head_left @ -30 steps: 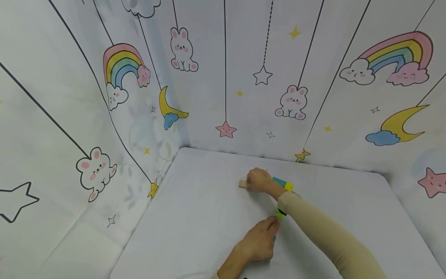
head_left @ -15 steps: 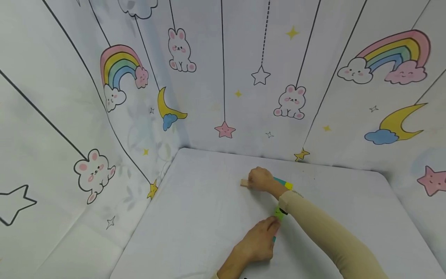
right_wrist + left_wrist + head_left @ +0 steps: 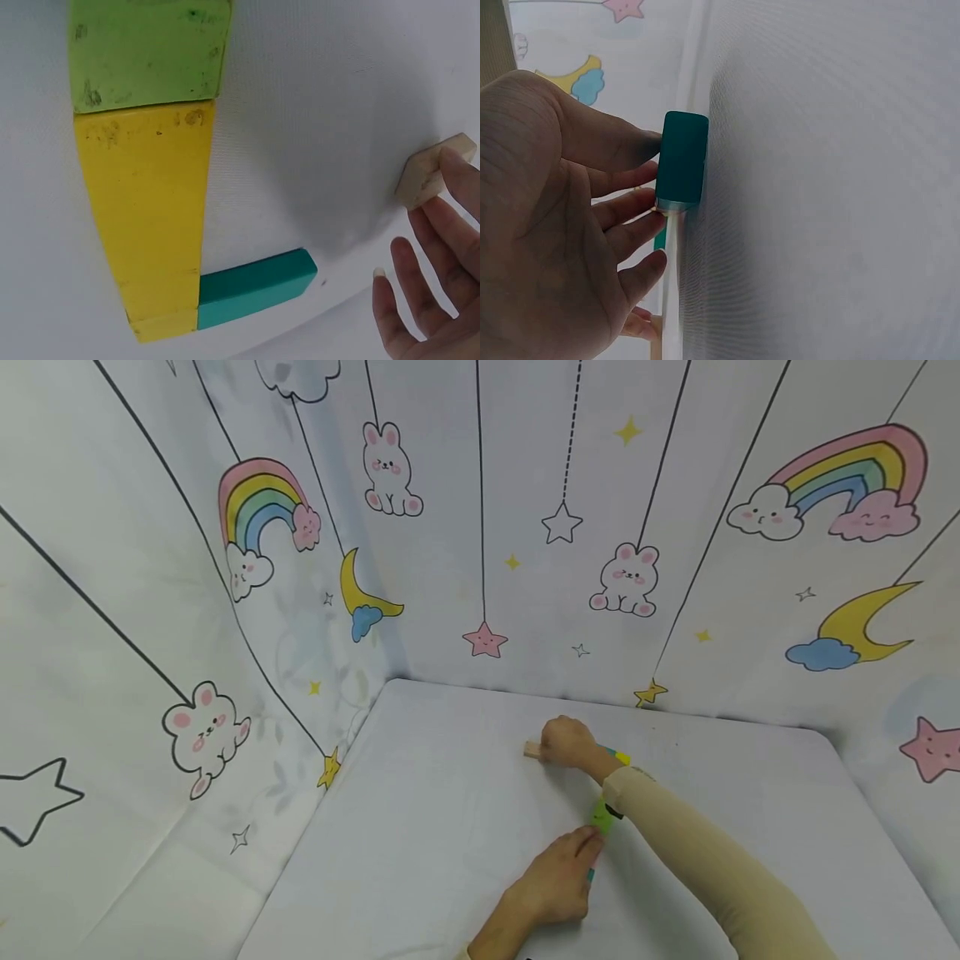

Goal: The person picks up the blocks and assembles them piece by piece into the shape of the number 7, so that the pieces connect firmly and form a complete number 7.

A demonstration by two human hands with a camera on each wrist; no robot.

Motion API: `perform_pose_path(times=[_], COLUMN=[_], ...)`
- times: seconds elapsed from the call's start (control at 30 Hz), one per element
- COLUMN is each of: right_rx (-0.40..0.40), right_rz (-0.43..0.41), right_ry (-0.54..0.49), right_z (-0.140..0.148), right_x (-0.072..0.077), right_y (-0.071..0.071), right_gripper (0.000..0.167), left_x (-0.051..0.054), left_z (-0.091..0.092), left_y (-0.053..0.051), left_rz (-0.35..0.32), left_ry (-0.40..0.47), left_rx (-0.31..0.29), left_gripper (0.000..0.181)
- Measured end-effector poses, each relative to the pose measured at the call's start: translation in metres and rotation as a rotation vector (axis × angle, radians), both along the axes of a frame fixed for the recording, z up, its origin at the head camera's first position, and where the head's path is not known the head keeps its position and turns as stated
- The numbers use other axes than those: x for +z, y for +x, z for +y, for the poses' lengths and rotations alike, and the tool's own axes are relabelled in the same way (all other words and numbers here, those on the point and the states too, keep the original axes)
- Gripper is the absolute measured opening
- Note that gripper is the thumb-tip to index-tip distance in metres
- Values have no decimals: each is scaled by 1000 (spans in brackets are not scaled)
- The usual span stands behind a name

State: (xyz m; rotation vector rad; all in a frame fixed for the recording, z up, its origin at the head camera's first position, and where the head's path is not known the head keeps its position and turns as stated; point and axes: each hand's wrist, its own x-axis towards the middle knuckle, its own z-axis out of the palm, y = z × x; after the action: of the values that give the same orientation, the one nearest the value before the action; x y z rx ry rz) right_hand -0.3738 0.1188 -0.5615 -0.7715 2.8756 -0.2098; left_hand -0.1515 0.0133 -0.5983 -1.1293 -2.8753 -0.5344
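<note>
My right hand point(image 3: 568, 745) pinches a small plain wooden block point(image 3: 532, 750) just above the table or on it; the right wrist view shows the block point(image 3: 431, 171) between thumb and fingers. Nearby, a teal block point(image 3: 259, 289) sticks out sideways from the end of a yellow block point(image 3: 150, 217). A light green block point(image 3: 150, 56) adjoins the yellow one's other end. Lower in the head view, my left hand point(image 3: 551, 881) holds the near end of this row, below the green block point(image 3: 602, 817). The left wrist view shows thumb and fingers at another teal block point(image 3: 682, 157).
A white-covered table point(image 3: 420, 827) lies under both hands. Behind it stand white cloth walls point(image 3: 435, 568) printed with rainbows, rabbits, moons and stars. My right sleeve point(image 3: 697, 852) crosses above the row and hides part of it.
My right hand has moved slightly to the right with the wooden block, closer to the far teal block. My left hand has stayed in place.
</note>
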Motion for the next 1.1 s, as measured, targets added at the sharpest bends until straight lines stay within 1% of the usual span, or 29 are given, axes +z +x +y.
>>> perform_pose_path(times=[0.17, 0.37, 0.47, 0.63, 0.87, 1.0, 1.1], right_rx=[-34, -64, -82, -88, -117, -133, -150], right_rz=[-42, -71, -79, -91, -89, -93, -106], right_ry=[0, 6, -4, -22, -13, -10, -8], right_z=[2, 6, 8, 9, 13, 18, 21], right_x=[-1, -2, 0, 3, 2, -1, -2], right_y=[-6, -10, -11, -11, -15, -20, -22], right_gripper=[18, 23, 25, 28, 29, 30, 31], left_x=[1, 2, 1, -1, 0, 1, 1], left_z=[0, 0, 0, 0, 2, 1, 1], left_y=[0, 1, 1, 0, -1, -1, 0], left_rz=[0, 33, 36, 26, 52, 44, 16], left_ry=[-9, 11, 9, -5, -5, -14, -23], left_rx=[2, -5, -6, 0, -5, 0, 7], left_gripper=[66, 61, 60, 60, 58, 58, 57])
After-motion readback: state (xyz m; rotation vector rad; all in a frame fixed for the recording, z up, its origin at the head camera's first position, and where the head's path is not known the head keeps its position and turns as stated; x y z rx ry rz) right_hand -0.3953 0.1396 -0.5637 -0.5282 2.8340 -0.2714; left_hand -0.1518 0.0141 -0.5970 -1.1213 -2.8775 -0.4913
